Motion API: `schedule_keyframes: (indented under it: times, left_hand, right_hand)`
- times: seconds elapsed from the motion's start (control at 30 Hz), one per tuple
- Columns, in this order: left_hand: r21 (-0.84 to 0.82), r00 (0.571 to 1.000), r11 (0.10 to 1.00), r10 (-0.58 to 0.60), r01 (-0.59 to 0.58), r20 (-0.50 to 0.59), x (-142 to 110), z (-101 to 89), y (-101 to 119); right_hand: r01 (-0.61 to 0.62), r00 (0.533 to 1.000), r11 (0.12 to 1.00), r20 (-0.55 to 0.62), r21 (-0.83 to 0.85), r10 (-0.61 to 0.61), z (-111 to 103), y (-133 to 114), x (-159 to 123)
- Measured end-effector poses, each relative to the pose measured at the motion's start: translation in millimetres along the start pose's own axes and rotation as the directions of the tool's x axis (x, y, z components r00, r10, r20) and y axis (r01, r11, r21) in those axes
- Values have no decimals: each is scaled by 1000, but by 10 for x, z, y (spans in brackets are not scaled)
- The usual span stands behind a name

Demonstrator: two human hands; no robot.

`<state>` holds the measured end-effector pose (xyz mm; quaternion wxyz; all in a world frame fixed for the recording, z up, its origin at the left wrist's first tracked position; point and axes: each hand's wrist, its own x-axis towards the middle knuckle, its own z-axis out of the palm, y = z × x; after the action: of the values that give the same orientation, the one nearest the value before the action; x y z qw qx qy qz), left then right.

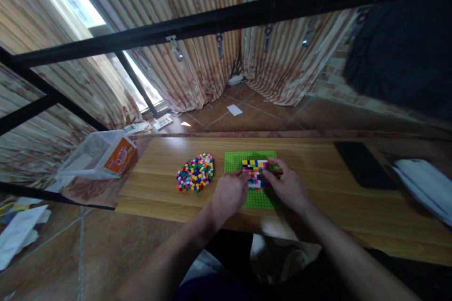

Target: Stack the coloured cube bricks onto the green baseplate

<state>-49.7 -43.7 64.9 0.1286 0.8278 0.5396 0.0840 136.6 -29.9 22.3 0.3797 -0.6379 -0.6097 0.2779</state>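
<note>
A green studded baseplate (261, 200) lies on the wooden bench top, carrying a block of small multicoloured toy bricks (256, 174) fitted close together. My left hand (231, 195) is at the block's left side, fingers curled in and fingertips against the bricks; anything pinched there is hidden. From the right, my right hand (288, 183) reaches over the plate, its thumb and fingers apart and its tips at the block's right edge. A loose heap of small coloured bricks (196, 173) sits on the wood to the left of the plate.
A clear plastic bin (88, 150) with an orange label stands beyond the bench's left end. Toward the right lie a dark flat phone-like object (365, 164) and a white folded item (423, 186). A black metal bar (197, 23) crosses above the bench, with metal clips hanging from it.
</note>
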Motion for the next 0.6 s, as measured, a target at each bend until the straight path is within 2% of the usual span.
schedule_keyframes:
  times: [0.2,0.33,0.47,0.6]
  left_hand:
    - [82,997,997,-4,-2,81,83,-81,79]
    - [83,996,996,-18,11,87,122,-106,73]
    - [69,996,995,-74,70,54,105,-65,70]
    - [27,990,991,-133,135,-41,49,36,82]
  right_hand:
    - [30,999,1000,13,3,-30,-7,-17,13]
    - [26,1000,1000,6,6,-26,0,-24,18]
    - [23,1000,1000,9,10,-24,-13,-33,21]
    - [25,1000,999,14,20,-25,5,-41,3]
